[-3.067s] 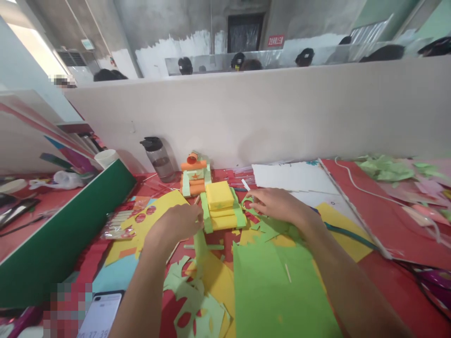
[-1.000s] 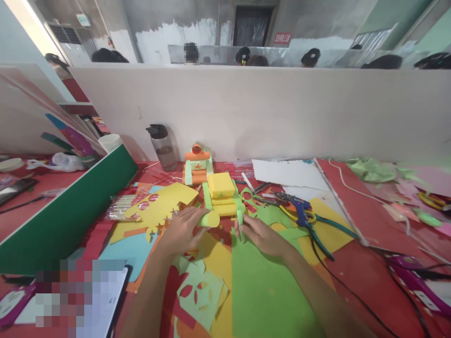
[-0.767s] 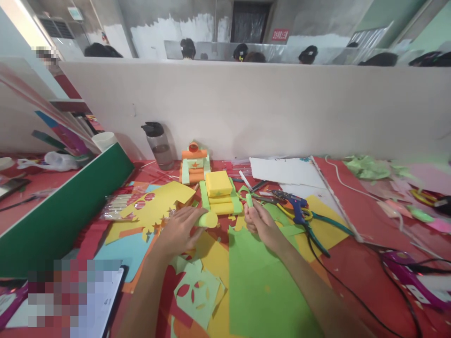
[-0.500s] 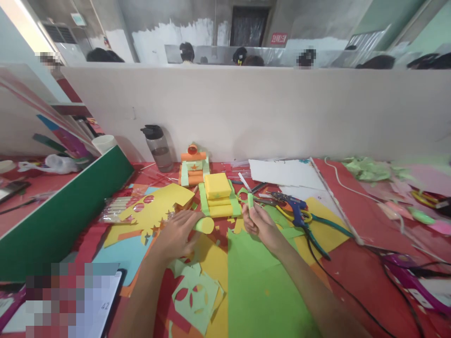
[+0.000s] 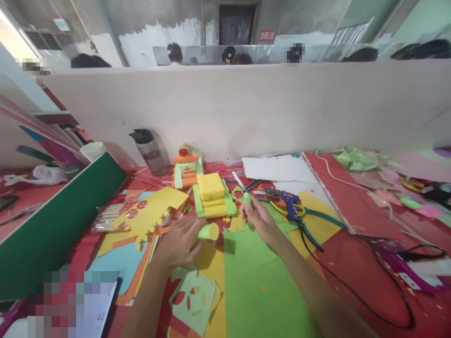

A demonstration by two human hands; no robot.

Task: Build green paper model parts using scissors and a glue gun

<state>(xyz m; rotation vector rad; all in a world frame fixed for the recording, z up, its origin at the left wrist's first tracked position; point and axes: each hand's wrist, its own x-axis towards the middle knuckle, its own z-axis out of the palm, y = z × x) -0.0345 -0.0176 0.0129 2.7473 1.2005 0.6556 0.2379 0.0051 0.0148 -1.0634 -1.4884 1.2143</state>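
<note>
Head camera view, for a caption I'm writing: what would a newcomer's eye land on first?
Probably the bright yellow block atop the green-and-yellow paper model in the middle of the cluttered table, with an orange-and-pale-green model behind it to the left. Nearer, the left hand holds a yellow-green roll, and the right hand a small green piece. The blue glue gun stands out just right of that hand.

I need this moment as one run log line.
left hand: holds yellow-ended green paper roll; right hand: holds small green piece; beyond: yellow and green paper model; at right: blue glue gun
</note>
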